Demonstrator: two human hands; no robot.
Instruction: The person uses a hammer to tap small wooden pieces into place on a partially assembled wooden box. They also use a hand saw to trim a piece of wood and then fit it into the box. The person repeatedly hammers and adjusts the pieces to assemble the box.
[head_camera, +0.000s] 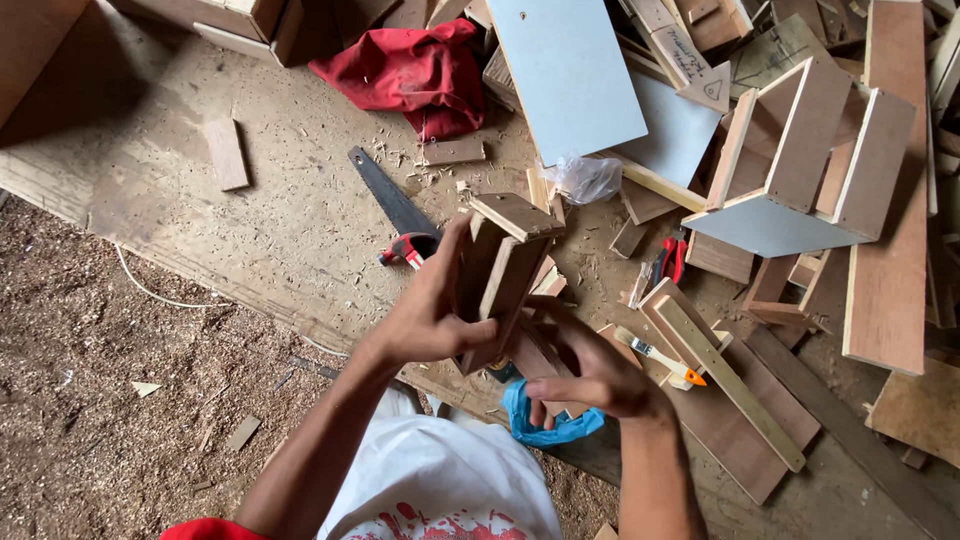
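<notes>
Head view, left hand (425, 320) fingers clasping wooden assembly (505, 265) (upright), right hand (590, 375) gripping its base.

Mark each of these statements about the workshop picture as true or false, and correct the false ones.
1. The left hand grips a small assembly of wooden pieces. True.
2. A handsaw lies on the work board beyond the hands. True.
3. The red cloth is draped over the right hand. False: it lies at the far side of the board, well away from both hands.
4. A small paintbrush lies to the right of the right hand. True.
5. The open wooden box frame sits in the sawdust at the left. False: it rests among the boards at the upper right.
</notes>
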